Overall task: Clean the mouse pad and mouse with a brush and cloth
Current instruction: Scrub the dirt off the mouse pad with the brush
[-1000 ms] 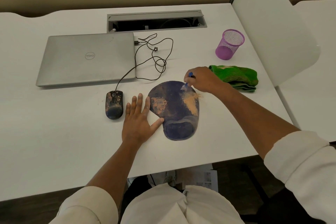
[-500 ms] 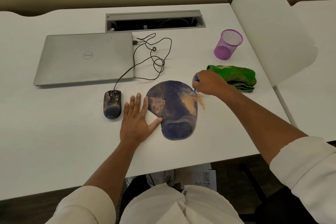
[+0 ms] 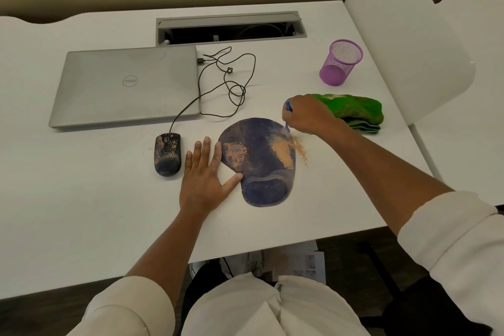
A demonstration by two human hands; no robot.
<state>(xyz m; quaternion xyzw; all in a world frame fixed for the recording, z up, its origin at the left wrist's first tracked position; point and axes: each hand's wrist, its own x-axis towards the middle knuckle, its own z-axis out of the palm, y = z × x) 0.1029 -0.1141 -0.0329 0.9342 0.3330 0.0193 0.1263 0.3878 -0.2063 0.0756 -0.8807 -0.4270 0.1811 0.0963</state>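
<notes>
You're pressing your left hand (image 3: 205,180) flat w/ fingers spread wide, thumb and index touching the left edge of the mouse pad (image 3: 259,161), which is lying near the table's (image 3: 81,213) front edge. Your right hand (image 3: 306,114) is gripping a blue brush (image 3: 287,117) in closed fingers at the pad's upper-right edge, tan dust (image 3: 300,148) sitting just beside it. The mouse (image 3: 167,154) is resting left of the pad; the green cloth (image 3: 354,113) is lying right of it.

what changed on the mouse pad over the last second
The right hand swept the blue brush from the pad's upper middle to its right edge, pushing tan dust off the mouse pad onto the desk. The left hand stayed flat at the pad's left edge; mouse and green cloth unmoved.
</notes>
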